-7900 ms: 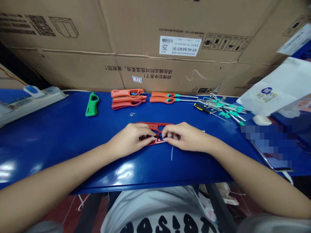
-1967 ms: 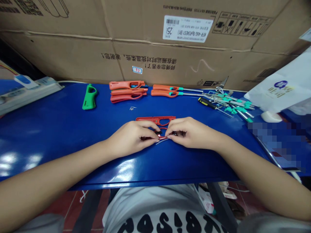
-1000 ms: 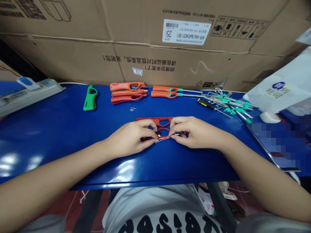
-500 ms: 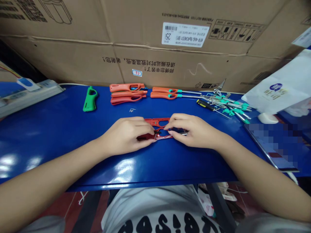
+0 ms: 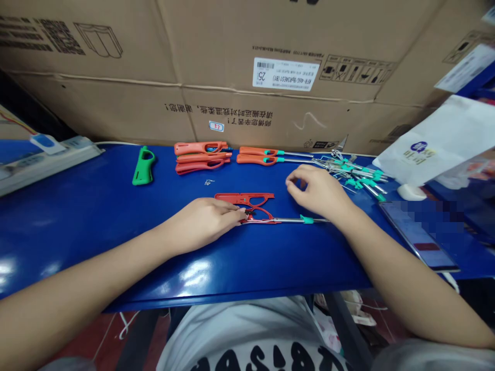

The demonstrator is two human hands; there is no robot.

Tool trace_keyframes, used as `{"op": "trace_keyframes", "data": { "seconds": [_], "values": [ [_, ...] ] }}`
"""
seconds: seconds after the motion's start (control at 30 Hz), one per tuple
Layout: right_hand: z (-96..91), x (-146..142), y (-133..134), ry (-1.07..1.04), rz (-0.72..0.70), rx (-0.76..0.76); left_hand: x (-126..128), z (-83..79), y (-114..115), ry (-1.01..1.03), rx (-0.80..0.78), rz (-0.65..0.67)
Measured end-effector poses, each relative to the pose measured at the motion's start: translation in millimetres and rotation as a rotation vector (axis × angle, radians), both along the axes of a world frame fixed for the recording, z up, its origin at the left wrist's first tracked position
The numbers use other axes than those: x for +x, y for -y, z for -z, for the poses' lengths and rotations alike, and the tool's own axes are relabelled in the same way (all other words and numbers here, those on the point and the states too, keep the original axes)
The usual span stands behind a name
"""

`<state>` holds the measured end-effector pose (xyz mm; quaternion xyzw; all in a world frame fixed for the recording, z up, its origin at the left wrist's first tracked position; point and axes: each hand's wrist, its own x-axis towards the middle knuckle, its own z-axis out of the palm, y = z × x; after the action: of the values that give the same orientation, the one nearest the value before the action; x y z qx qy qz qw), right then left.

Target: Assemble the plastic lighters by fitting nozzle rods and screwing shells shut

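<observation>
On the blue table, my left hand (image 5: 211,219) has its fingers and thumb closed on the handle end of an open red lighter half-shell (image 5: 263,213). Black parts and a wire show inside it, and a metal tube (image 5: 288,220) with a teal clip (image 5: 307,220) runs out to the right. Just behind lies a second red half-shell (image 5: 247,198), inner side up. My right hand (image 5: 315,190) is apart from the lighter, in front of the pile of metal tubes (image 5: 359,172). Its fingers are loosely curled with a gap at the thumb, and nothing shows in them.
Several red and orange lighter shells (image 5: 203,159) are stacked at the back, beside two orange lighters (image 5: 255,156). A green shell (image 5: 144,166) stands left, with small screws (image 5: 209,182) in front. A phone (image 5: 421,237), white bag (image 5: 436,139), power strip (image 5: 73,154) and cardboard box (image 5: 216,98) surround these.
My right hand has let go of the red lighter and moved up and right, towards the tube pile, now covering the screwdriver's handle. My left hand stays on the half-shell. The view has shifted slightly.
</observation>
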<state>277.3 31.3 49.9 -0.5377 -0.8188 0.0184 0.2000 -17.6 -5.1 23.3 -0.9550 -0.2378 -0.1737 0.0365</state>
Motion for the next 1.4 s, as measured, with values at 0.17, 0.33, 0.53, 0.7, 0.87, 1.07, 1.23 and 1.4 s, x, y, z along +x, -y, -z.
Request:
{"op": "trace_keyframes", "data": {
  "seconds": [0.17,0.33,0.53,0.7,0.87,1.07,1.23,1.4],
  "values": [
    [-12.3,53.2,-28.7,0.128,0.465,0.021,-1.8,-1.3,-1.0,0.021,-0.103,-0.025],
    [-10.2,117.2,-55.6,0.234,0.687,-0.091,-3.6,0.9,-3.6,0.031,-0.122,-0.036],
    [6.1,128.4,-68.6,0.138,0.772,-0.133,-5.0,0.7,-8.1,0.112,-0.201,0.027],
    [8.2,123.3,-67.6,0.091,0.733,-0.120,-3.1,-3.4,-7.3,0.129,-0.266,0.049],
    [-0.1,109.4,-62.4,0.014,0.654,-0.048,-2.2,-5.1,-5.3,0.088,-0.273,0.051],
    [-2.5,59.5,-43.5,-0.282,0.257,-0.233,-2.2,-4.7,-5.5,0.057,-0.283,0.054],
    [14.5,14.0,-22.3,-0.350,0.012,-0.573,-1.4,-6.2,-5.4,0.052,-0.298,0.033],
    [15.3,8.1,-15.1,-0.140,-0.049,-0.332,-2.0,-6.3,-6.1,0.047,-0.303,0.016]
  ]
}}
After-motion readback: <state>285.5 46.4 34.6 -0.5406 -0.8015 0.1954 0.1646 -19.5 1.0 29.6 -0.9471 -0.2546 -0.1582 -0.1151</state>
